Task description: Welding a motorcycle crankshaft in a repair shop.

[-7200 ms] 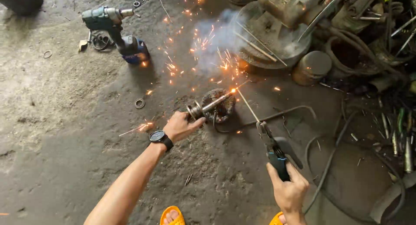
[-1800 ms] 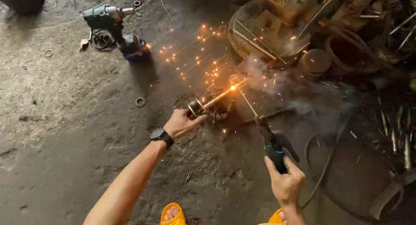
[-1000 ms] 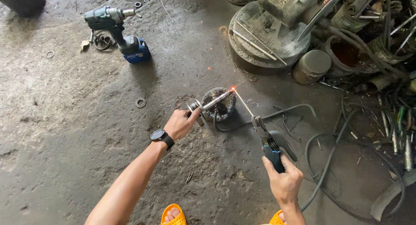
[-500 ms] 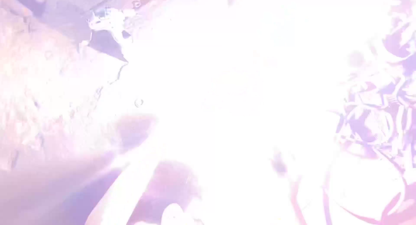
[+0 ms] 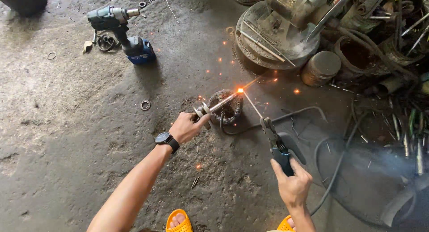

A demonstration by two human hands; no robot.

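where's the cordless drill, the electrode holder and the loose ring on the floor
cordless drill (image 5: 119, 29), head view, on its grip
electrode holder (image 5: 280, 149), head view, on its clamp body
loose ring (image 5: 145, 105), head view, on its rim

Rough grey concrete floor (image 5: 67, 138), stained and dusty, dark patches across the middle. Lying directly on it:

- cordless impact wrench (image 5: 119, 31) with blue battery, upper left, on its side
- small metal washer (image 5: 145, 105) near the middle, another ring (image 5: 52, 55) far left
- dark coiled ring (image 5: 227, 107) at centre, beside a black cable (image 5: 290, 115) snaking rightward
- round metal base (image 5: 268, 40) with rods across it, top centre
- squat rusty cylinder (image 5: 321, 67) just beside that base
- heap of scrap rods and hoses (image 5: 397, 80) along the right edge
- 2 orange sandals (image 5: 178, 221) at the bottom edge
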